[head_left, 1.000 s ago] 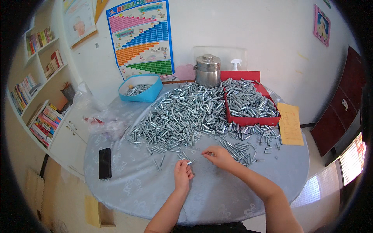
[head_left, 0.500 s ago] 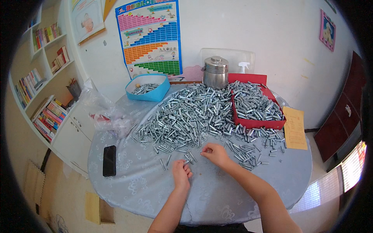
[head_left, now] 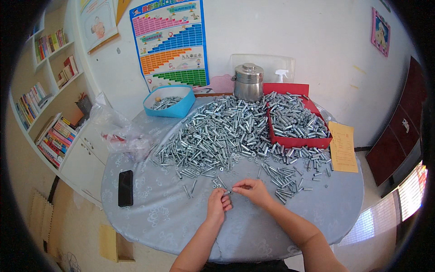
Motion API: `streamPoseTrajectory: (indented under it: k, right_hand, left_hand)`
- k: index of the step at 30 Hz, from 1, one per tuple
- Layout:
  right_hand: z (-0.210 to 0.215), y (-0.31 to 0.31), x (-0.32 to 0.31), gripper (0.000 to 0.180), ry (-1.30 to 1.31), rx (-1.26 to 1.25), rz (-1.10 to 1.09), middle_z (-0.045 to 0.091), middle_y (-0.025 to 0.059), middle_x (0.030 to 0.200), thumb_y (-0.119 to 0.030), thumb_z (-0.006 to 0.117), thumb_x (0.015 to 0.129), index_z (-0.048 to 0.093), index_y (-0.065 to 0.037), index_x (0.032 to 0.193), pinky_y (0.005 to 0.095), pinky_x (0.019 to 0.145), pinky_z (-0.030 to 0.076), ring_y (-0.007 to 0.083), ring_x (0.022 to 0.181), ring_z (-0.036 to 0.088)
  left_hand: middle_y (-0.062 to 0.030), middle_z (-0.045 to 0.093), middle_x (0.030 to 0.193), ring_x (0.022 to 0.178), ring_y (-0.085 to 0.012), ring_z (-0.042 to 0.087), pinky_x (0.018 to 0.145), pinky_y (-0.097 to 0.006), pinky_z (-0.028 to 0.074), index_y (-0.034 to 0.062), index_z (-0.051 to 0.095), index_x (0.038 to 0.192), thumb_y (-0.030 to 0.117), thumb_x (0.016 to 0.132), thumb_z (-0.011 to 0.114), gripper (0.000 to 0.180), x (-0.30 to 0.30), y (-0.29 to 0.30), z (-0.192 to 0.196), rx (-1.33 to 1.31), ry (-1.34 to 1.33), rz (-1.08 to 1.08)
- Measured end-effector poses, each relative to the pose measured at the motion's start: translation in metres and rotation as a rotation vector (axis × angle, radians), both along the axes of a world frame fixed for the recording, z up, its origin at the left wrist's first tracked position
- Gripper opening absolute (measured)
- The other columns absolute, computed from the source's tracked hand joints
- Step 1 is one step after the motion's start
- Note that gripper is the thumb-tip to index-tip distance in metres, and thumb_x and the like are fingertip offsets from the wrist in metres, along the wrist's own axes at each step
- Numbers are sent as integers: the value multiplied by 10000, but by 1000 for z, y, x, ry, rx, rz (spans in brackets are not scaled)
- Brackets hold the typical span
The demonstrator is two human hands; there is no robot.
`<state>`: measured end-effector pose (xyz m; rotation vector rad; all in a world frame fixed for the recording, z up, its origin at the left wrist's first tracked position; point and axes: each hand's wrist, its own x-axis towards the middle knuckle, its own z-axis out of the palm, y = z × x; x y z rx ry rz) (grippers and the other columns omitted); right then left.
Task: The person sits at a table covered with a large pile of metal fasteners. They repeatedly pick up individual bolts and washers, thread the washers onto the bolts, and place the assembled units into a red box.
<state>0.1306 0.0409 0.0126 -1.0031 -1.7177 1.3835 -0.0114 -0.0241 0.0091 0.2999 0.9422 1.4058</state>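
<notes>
My left hand [head_left: 218, 205] is closed on a short silvery metal bolt [head_left: 227, 192], whose end sticks out between thumb and fingers toward the right. My right hand [head_left: 253, 191] meets that end with a pinch of thumb and forefinger. Anything small inside that pinch is too tiny to make out. Just beyond both hands lie a few loose bolts [head_left: 193, 186] and small ring-shaped washers [head_left: 221, 169]. Behind them spreads a large heap of similar metal bolts and sleeves [head_left: 213, 131]. A smaller loose group [head_left: 283, 177] lies beyond my right hand.
A red box [head_left: 301, 143] full of metal pieces stands at the back right, beside a yellow paper [head_left: 343, 147]. At the back are a steel canister [head_left: 248, 84] and a blue bin [head_left: 181, 108]. Leftward lie a plastic bag [head_left: 120, 131] and a black phone [head_left: 125, 188].
My hands have come together: the right moved nearer to me, the left slightly to the right. The bolt end now shows between them. The whole view has shifted slightly.
</notes>
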Motion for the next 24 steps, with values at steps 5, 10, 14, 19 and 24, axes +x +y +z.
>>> streamPoseTrajectory:
  k: [5,10,14,19,24]
  right_hand:
    - [15,-10,-1,170,-113,412,-2,625,28,803,-140,661,759,657,-31,889,232,600,440,86,687,547]
    - [3,-7,-2,194,150,68,104,610,40,843,-132,629,782,656,-82,969,233,695,428,109,761,545]
    - [6,-7,0,205,94,106,143,596,31,842,-142,615,797,651,-88,992,223,729,407,111,805,528]
    - [8,-6,1,208,66,192,74,582,22,857,-158,610,805,648,-77,993,228,743,395,114,828,516]
    - [19,5,12,210,134,61,34,593,35,869,-175,603,815,647,-62,986,232,752,403,118,826,525]
  left_hand:
    - [30,317,593,485,-73,289,427,-215,242,110,444,797,170,861,422,90,3,-1,4,-24,-36,-18]
    - [39,324,574,489,-74,299,434,-212,258,113,461,805,202,882,427,122,-6,3,-11,54,-294,-169]
    - [42,334,581,494,-67,310,437,-211,268,112,474,819,222,895,423,143,-5,3,-7,50,-304,-209]
    - [26,383,614,504,-65,341,439,-217,287,92,491,859,245,899,452,163,5,-3,14,121,-118,-106]
    - [-23,524,722,577,-83,467,500,-246,422,43,546,985,157,870,522,164,8,-4,11,273,110,-48]
